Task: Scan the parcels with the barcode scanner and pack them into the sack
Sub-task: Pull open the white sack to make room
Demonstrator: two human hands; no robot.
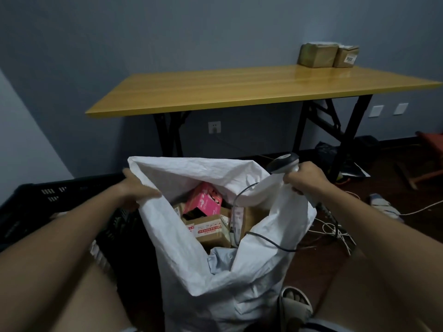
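A white woven sack stands open on the floor between my legs. Inside lie several parcels: a pink box on top and brown cardboard boxes below. My left hand grips the sack's left rim. My right hand holds the sack's right rim together with the grey barcode scanner, whose black cable loops into the sack's mouth. Two brown parcels sit at the far right of the yellow table.
A black plastic crate stands at my left. Loose white cables and small clutter lie on the dark floor to the right, near the table's black legs. A red stool is at the right edge.
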